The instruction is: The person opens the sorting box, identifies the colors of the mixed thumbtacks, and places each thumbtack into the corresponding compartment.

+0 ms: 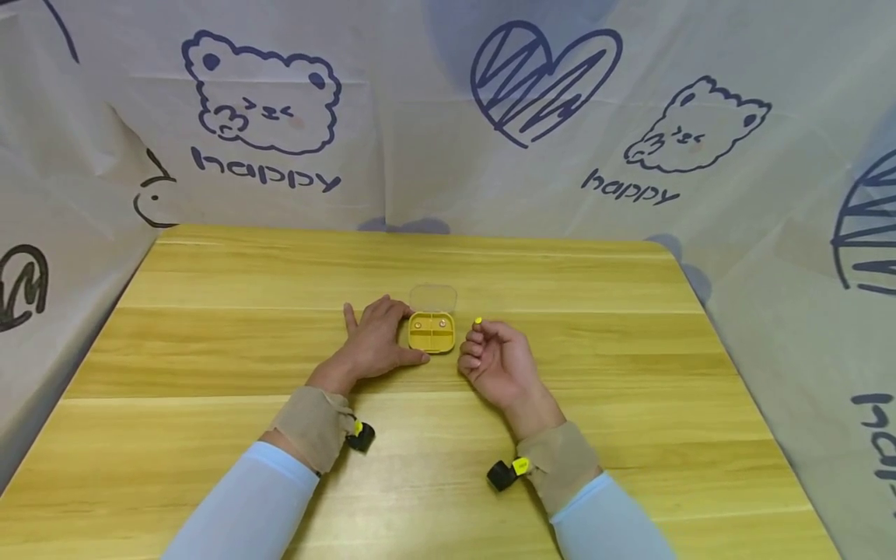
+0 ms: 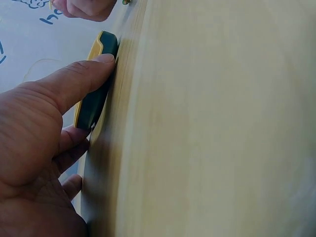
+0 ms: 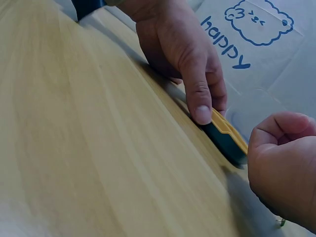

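Observation:
A small pill box (image 1: pixel 432 333), yellow inside and dark green outside, lies on the table with its clear lid (image 1: pixel 433 297) raised at the far side. Dividers part it into several compartments; the two far ones each hold a tiny shiny piece too small to identify. My left hand (image 1: pixel 378 338) holds the box from its left side, thumb along the near wall, as the left wrist view also shows. Right of the box, my right hand (image 1: pixel 500 362) has curled fingers and pinches a small bright yellow piece (image 1: pixel 478 320) at its fingertips. Its kind is unclear.
The wooden table (image 1: pixel 420 498) reaches back to a white cloth (image 1: pixel 420 117) with drawn bears and a heart. Each wrist wears a band with a small black camera (image 1: pixel 360 437). A tiny green bit (image 3: pixel 282 222) shows beneath my right hand in the right wrist view.

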A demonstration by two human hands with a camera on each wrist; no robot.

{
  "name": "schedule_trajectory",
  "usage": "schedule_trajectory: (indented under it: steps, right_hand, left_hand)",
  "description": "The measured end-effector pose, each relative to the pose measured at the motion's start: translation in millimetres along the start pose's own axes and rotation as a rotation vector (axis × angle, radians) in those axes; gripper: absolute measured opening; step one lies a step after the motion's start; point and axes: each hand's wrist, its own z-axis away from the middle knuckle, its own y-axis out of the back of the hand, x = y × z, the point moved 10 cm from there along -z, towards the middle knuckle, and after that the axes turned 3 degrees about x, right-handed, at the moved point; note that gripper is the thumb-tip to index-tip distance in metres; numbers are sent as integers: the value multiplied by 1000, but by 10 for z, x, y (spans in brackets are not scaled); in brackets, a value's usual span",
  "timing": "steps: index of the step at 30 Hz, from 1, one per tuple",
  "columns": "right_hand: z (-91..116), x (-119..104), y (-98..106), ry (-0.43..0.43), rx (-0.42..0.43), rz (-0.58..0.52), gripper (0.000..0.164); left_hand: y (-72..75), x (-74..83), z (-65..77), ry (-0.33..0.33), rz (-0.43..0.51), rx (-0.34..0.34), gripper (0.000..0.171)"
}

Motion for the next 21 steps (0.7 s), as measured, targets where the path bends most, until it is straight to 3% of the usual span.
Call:
schedule_trajectory:
  steps: [15,21]
  right_hand:
    - [-4,-28,-85,9,-149,-114,10]
    - [-4,-41,-85,6,-157,-78,13]
  left_hand:
    - [-6,-7,-16,-1,2,-7,77]
    - [-10,-3,-6,3,1,-9,76]
